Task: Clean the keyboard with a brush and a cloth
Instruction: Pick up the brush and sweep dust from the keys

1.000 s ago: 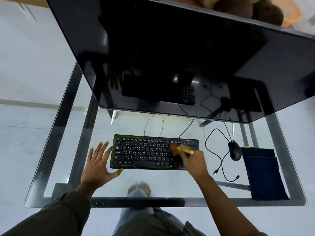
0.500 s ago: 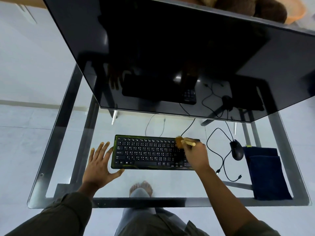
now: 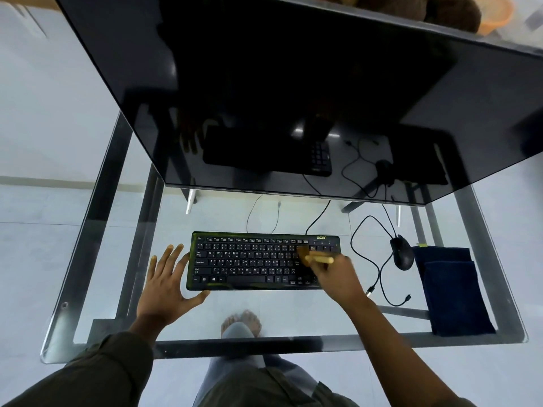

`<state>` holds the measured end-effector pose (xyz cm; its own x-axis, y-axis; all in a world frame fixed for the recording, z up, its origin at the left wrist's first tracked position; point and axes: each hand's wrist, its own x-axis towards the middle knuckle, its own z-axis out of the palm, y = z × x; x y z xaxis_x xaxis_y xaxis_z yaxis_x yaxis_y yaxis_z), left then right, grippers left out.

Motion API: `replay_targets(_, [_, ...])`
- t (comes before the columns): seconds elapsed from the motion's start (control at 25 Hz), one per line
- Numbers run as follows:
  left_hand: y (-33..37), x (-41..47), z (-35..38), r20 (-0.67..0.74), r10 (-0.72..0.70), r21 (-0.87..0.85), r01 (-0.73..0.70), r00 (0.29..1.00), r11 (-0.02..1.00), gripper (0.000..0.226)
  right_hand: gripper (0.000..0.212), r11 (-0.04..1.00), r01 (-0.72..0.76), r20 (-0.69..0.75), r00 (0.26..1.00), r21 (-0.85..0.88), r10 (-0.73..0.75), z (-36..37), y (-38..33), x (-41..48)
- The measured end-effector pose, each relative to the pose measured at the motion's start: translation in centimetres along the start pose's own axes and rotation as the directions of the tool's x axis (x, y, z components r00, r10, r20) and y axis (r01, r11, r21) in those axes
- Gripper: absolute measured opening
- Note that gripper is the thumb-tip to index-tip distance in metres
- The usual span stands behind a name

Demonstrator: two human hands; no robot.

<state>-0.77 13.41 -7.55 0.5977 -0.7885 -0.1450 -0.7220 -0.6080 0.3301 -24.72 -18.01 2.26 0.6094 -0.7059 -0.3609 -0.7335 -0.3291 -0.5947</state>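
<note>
Brush (image 3: 316,258) in right hand (image 3: 335,278) on keyboard (image 3: 249,259) — left hand (image 3: 167,290) flat beside.

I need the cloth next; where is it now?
In the head view, the dark blue cloth lies at the right end of the glass table, just right of the mouse.

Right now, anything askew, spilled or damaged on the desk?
Nothing spilled or damaged. Keyboard lies square on the desk; right hand holds the brush on its right keys, left hand flat at its left end. Cloth folded beside the mouse. Only oddity: two loose cable ends nearby.
</note>
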Motion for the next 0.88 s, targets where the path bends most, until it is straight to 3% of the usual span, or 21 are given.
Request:
replay_targets(0.08, [0.0,0.0,0.0,-0.002,0.005,0.000,-0.005,1.000,1.000,0.100,0.018,0.999,0.032,0.209,0.977,0.022,-0.036,0.3,0.0,-0.5])
replay_targets(0.2, [0.0,-0.1,0.0,-0.002,-0.002,-0.008,0.002,1.000,1.000,0.101,0.012,0.999,-0.014,0.129,0.992,0.032,0.010,-0.4,0.0,-0.9])
replay_targets(0.32, [0.0,-0.1,0.0,0.000,0.003,-0.007,-0.003,1.000,1.000,0.101,0.011,0.999,0.029,0.264,0.964,-0.038,-0.018,-0.9,0.5,-1.9])
replay_targets(0.44, [-0.2,-0.1,0.2,0.001,-0.002,-0.012,0.002,1.000,1.000,0.101,0.015,0.992,-0.071,0.021,0.997,-0.104,0.074,-1.4,1.9,-2.0])
replay_targets(0.56, [-0.2,0.0,0.2,0.007,0.004,-0.012,-0.004,1.000,1.000,0.102,0.015,0.994,-0.085,-0.128,0.989,-0.074,0.075,-2.1,3.0,-2.0])
replay_targets(0.6, [-0.2,-0.1,0.3,0.006,0.003,-0.015,-0.003,1.000,1.000,0.102,0.015,0.996,-0.084,-0.144,0.987,-0.040,0.077,-2.5,3.3,-2.0])
replay_targets(0.72, [-0.2,0.0,0.3,-0.001,0.006,-0.008,-0.006,1.000,1.000,0.102,0.013,0.992,-0.111,-0.010,0.994,0.052,0.112,-3.4,3.5,-1.9])
replay_targets(0.8, [-0.2,0.0,0.3,0.004,0.004,-0.013,-0.004,1.000,1.000,0.102,0.010,0.992,-0.128,-0.094,0.987,0.016,0.129,-3.9,3.7,-1.5])
replay_targets(0.88, [-0.2,0.0,0.3,0.000,0.004,-0.011,-0.004,1.000,1.000,0.102,0.011,0.990,-0.139,-0.028,0.990,0.024,0.139,-4.1,3.5,-1.5])
